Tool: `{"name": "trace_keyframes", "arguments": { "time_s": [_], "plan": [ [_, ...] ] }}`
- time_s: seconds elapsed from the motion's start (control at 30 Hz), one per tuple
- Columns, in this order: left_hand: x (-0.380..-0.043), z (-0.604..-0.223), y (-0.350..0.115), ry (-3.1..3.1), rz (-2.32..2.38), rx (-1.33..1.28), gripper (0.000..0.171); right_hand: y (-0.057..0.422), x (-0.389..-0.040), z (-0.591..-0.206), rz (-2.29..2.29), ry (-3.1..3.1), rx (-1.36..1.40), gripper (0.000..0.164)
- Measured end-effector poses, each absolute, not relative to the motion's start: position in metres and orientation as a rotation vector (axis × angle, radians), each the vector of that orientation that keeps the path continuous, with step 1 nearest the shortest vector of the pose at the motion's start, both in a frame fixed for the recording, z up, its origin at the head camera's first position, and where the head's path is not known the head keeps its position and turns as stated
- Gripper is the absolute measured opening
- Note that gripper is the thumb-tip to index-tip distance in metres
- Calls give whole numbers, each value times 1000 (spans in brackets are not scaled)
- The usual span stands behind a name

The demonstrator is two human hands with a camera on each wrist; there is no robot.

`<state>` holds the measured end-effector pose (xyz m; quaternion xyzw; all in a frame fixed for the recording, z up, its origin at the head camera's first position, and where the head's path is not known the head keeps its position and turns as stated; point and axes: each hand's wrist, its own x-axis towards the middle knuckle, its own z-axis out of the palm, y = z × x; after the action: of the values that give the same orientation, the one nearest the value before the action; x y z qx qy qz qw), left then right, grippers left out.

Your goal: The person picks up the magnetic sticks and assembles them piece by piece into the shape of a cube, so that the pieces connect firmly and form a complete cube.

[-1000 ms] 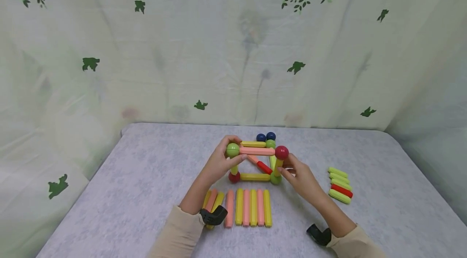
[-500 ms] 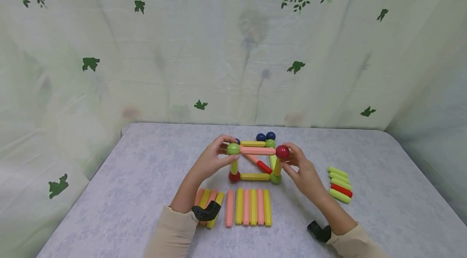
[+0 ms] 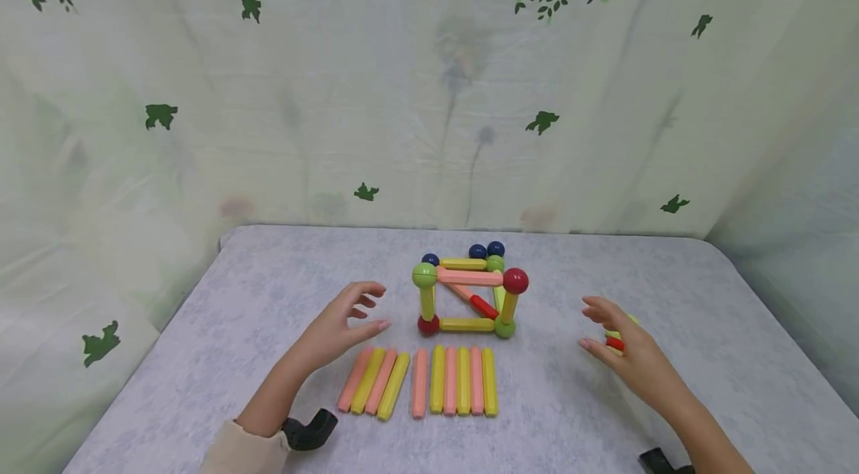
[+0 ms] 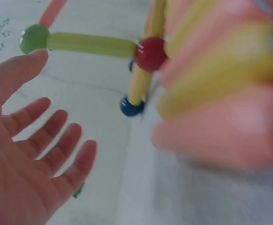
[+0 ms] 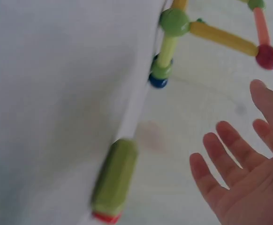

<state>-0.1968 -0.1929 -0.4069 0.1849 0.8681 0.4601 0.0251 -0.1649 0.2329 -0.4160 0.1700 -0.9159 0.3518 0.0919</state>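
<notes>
A frame of coloured rods and balls stands in the middle of the table in the head view. Its upright front has a pink rod (image 3: 470,278) on top, between a green ball (image 3: 424,275) and a red ball (image 3: 515,281). To its left, my left hand (image 3: 338,325) is apart from it, fingers spread and holding nothing. My right hand (image 3: 627,355) hangs off to the right, also holding nothing, and partly covers the short rods, among them a red rod (image 3: 614,343). The right wrist view shows a short green rod (image 5: 116,176) beside that hand's spread fingers.
Several pink and yellow rods lie in a row before the frame, such as a yellow rod (image 3: 491,382) and a pink rod (image 3: 419,383). Two dark blue balls (image 3: 496,249) sit behind it. A printed cloth (image 3: 403,86) hangs behind the table (image 3: 268,295).
Both hands have let go of the green and red balls at the frame's top corners. The left hand has moved left, the right hand right. The frame still stands with its pink rod on top.
</notes>
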Motion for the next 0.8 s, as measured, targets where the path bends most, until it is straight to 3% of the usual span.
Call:
{"name": "trace_keyframes", "arguments": {
  "time_s": [0.13, 0.33, 0.53, 0.8],
  "plan": [
    [-188, -422, -208, 2587, 1275, 417, 53, 250, -158, -422, 1036, -2887, 430, 55],
    [-177, -433, -215, 2481, 1064, 492, 50, 263, -159, -427, 882, -3045, 359, 42],
    [-173, -426, -212, 2473, 1041, 414, 32, 266, -163, -431, 862, -3156, 285, 33],
    [-168, -406, -209, 2622, 1277, 330, 37, 243, -159, -418, 932, -3035, 375, 36]
  ]
}}
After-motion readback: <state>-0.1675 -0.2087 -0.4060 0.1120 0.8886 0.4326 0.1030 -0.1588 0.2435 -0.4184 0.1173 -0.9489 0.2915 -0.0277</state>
